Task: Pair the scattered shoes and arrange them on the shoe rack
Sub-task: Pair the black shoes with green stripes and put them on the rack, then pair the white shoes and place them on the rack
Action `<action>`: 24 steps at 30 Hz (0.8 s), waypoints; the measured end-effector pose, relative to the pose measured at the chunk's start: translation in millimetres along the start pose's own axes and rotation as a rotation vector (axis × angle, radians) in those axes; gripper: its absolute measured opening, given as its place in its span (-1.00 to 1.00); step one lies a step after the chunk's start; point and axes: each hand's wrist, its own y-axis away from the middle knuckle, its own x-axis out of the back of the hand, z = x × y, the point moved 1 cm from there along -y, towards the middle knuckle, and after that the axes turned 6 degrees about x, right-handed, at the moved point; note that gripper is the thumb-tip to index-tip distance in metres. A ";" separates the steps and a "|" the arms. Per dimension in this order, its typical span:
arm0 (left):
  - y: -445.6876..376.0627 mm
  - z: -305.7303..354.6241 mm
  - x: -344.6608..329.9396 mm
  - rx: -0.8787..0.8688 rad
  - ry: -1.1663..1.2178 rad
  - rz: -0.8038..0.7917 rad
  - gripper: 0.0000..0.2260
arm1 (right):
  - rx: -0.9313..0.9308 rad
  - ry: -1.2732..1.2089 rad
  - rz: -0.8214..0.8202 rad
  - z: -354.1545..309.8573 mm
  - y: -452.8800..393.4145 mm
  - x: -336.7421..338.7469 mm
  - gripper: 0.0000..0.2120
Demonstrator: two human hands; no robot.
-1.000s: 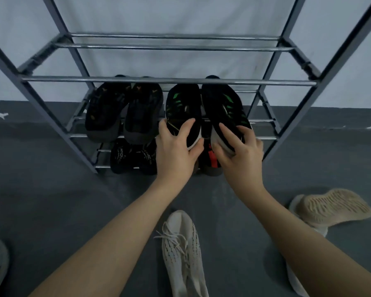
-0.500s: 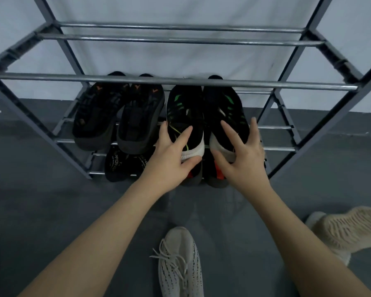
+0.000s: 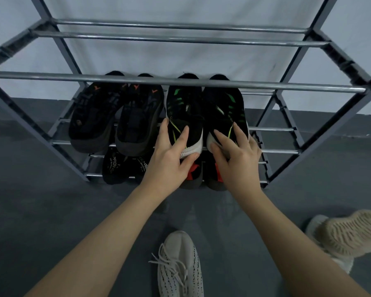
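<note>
Our left hand had its fingers spread over the heel collar of the left green-marked shoe, the thumb tucked under its white heel, so it was clamped on that shoe. Our right hand held the right green-marked shoe in the same way, fingers apart on top and thumb curled at the heel edge.

Both shoes lay side by side, touching, on the middle tier of the shoe rack, just beside the orange-marked pair. We judged the step to be seating this pair. To do it well, we needed to push both heels evenly until the soles rested on both rails, toes level, then let go gently so neither shoe tipped.

On the floor the beige shoe stood upright and its mate lay overturned, well apart, not yet paired.
</note>
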 end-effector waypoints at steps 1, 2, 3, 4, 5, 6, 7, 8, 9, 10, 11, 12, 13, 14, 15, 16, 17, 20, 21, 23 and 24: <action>-2.9 -1.7 0.7 0.005 0.001 -0.015 -0.45 | 0.001 0.008 -0.008 0.4 -2.9 -0.9 -0.69; -5.0 -3.2 1.1 0.007 -0.003 -0.028 -0.44 | 0.002 0.014 -0.014 0.9 -4.6 -1.9 -0.69; -5.5 -4.1 1.3 0.006 -0.014 -0.039 -0.44 | 0.002 0.017 -0.025 1.4 -4.3 -2.6 -0.68; -5.2 -4.2 1.6 0.004 -0.028 -0.050 -0.44 | 0.003 0.019 -0.036 1.8 -3.4 -3.0 -0.67; -4.8 -3.9 1.9 0.005 -0.044 -0.061 -0.43 | 0.005 0.021 -0.043 2.1 -2.6 -3.0 -0.67; -4.3 -3.3 2.6 0.012 -0.062 -0.072 -0.43 | 0.005 0.021 -0.048 2.3 -2.0 -2.8 -0.66; -3.9 -2.4 3.7 0.021 -0.080 -0.083 -0.44 | 0.003 0.019 -0.057 2.5 -1.5 -2.6 -0.66; -3.6 -1.1 5.4 0.033 -0.101 -0.092 -0.44 | 0.002 0.018 -0.070 2.5 -0.8 -1.8 -0.65; -3.1 0.8 7.7 0.046 -0.132 -0.099 -0.43 | 0.002 0.015 -0.082 1.9 0.2 -0.7 -0.64; -2.2 3.0 10.4 0.056 -0.177 -0.100 -0.42 | 0.000 0.008 -0.091 1.1 2.1 1.2 -0.63; 0.0 6.0 12.7 0.059 -0.233 -0.094 -0.41 | -0.008 -0.003 -0.095 -0.3 5.6 3.7 -0.61; 3.5 9.5 14.9 0.050 -0.286 -0.077 -0.42 | -0.017 -0.012 -0.093 -2.2 10.5 6.8 -0.60; 8.6 13.1 16.7 0.029 -0.329 -0.053 -0.43 | -0.016 -0.011 -0.089 -4.5 16.7 10.7 -0.59; 14.8 16.6 18.4 -0.001 -0.359 -0.031 -0.45 | -0.003 0.003 -0.085 -7.1 23.8 15.0 -0.57; 21.9 19.8 19.4 -0.032 -0.377 -0.015 -0.47 | 0.019 0.020 -0.084 -9.2 31.3 19.8 -0.57; 30.2 23.0 19.9 -0.059 -0.382 -0.009 -0.49 | 0.037 0.031 -0.085 -10.6 39.6 24.8 -0.58; 39.1 26.4 19.2 -0.078 -0.377 -0.011 -0.51 | 0.042 0.030 -0.085 -10.8 48.6 30.3 -0.59; 69.3 39.1 9.3 -0.107 -0.328 -0.047 -0.55 | -0.016 -0.033 -0.050 -5.1 82.4 50.8 -0.64; 79.4 44.5 2.9 -0.111 -0.306 -0.072 -0.55 | -0.039 -0.056 -0.035 -1.2 95.8 58.4 -0.65; 98.9 56.5 -13.9 -0.117 -0.266 -0.142 -0.57 | -0.074 -0.078 -0.023 9.6 124.7 73.5 -0.67; 108.4 63.5 -23.7 -0.120 -0.251 -0.182 -0.58 | -0.095 -0.076 -0.019 16.1 139.1 81.1 -0.68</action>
